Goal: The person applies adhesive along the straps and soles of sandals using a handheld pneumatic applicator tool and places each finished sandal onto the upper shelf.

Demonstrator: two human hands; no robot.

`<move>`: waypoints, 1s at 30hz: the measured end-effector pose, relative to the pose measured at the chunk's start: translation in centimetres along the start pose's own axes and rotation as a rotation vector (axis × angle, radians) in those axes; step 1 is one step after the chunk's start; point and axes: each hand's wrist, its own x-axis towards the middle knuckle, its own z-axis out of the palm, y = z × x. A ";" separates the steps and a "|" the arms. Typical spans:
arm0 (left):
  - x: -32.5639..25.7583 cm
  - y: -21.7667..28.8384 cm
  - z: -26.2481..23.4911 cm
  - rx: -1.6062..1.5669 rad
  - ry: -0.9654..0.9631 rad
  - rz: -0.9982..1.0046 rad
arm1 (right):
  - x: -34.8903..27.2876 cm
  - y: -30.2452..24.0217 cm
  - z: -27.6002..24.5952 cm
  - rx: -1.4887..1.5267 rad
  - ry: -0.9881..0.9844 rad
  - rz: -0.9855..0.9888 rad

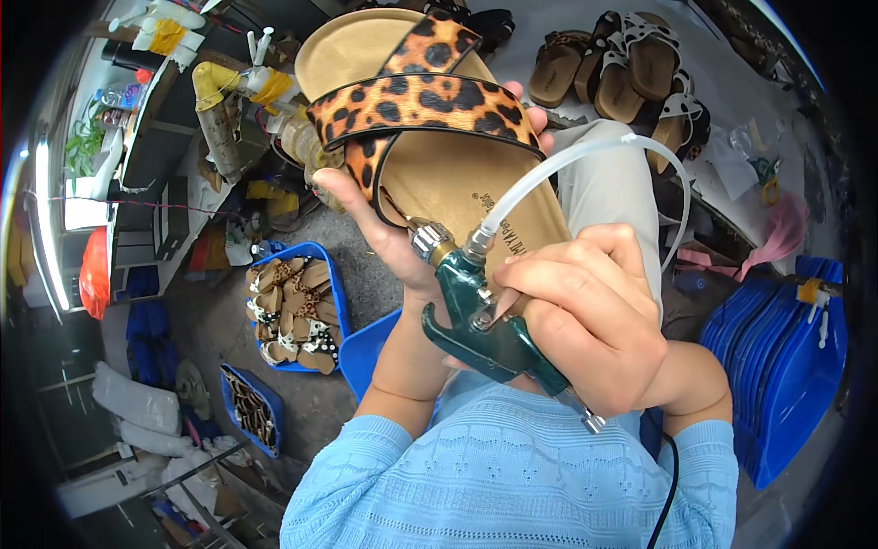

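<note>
The left hand (384,229) grips a leopard-print sandal (421,119) from beneath, thumb laid along the near strap edge and fingertips showing past the far side of the footbed; the sandal is held raised, sole away, tan footbed facing the camera. The right hand (585,320) is clenched around the handle of a dark green spray gun (485,334), whose metal nozzle (422,240) sits at the strap base, just beside the left thumb. A clear hose (585,151) runs from the gun top, arcing over the right hand. Below the left hand, a blue crate (334,274) holds more sandals on the floor. Beyond the right hand lie finished sandals (631,69); to its right stands a stack of blue trays (786,366)
</note>
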 end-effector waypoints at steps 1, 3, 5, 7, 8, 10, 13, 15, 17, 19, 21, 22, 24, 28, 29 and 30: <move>-0.1 0.1 0.1 -0.011 0.002 -0.009 | 0.0 0.1 -0.3 0.007 -0.062 -0.017; 0.0 0.1 -0.7 0.002 -0.021 -0.016 | -0.1 0.1 -0.4 0.015 -0.122 -0.032; 0.0 0.1 -0.8 -0.006 -0.036 -0.021 | -0.1 -0.1 0.0 0.001 -0.098 -0.024; 0.1 0.1 -0.6 0.029 -0.016 -0.016 | 0.0 -0.1 -0.4 -0.001 -0.131 -0.017; 0.2 0.2 -0.4 0.049 0.000 -0.011 | 0.0 -0.1 -0.6 -0.001 -0.148 -0.014; 0.1 0.4 -0.2 0.076 0.014 -0.003 | 0.2 -0.1 -0.7 0.018 -0.163 0.006; -0.1 0.3 -0.5 0.110 0.028 0.029 | 0.3 -0.2 -1.1 0.061 -0.184 0.045; -0.2 0.1 -0.7 0.136 0.042 0.056 | 0.3 -0.2 -1.3 0.083 -0.207 0.069; -0.2 0.1 -0.6 0.127 0.053 0.043 | 0.3 -0.2 -1.4 0.063 -0.198 0.064; -0.2 0.0 -0.5 0.125 0.077 0.052 | 0.3 -0.3 -1.7 0.062 -0.207 0.068; -0.3 0.1 -1.0 0.124 0.101 0.062 | 0.3 -0.3 -2.0 0.069 -0.219 0.073; -0.3 0.4 -1.7 0.031 0.024 0.038 | 0.2 -0.4 -2.0 0.064 -0.220 0.077; -0.4 0.5 -2.2 -0.063 -0.052 0.013 | 0.1 -0.5 -2.2 0.060 -0.223 0.081; -0.6 0.3 -1.8 -0.052 -0.018 0.007 | 0.1 -0.6 -2.9 0.052 -0.265 0.093; -0.7 0.3 -1.8 -0.028 0.003 0.011 | 0.1 -0.6 -3.1 0.049 -0.284 0.095; -0.6 0.3 -1.8 -0.028 0.002 0.011 | 0.1 -0.6 -3.4 0.045 -0.303 0.097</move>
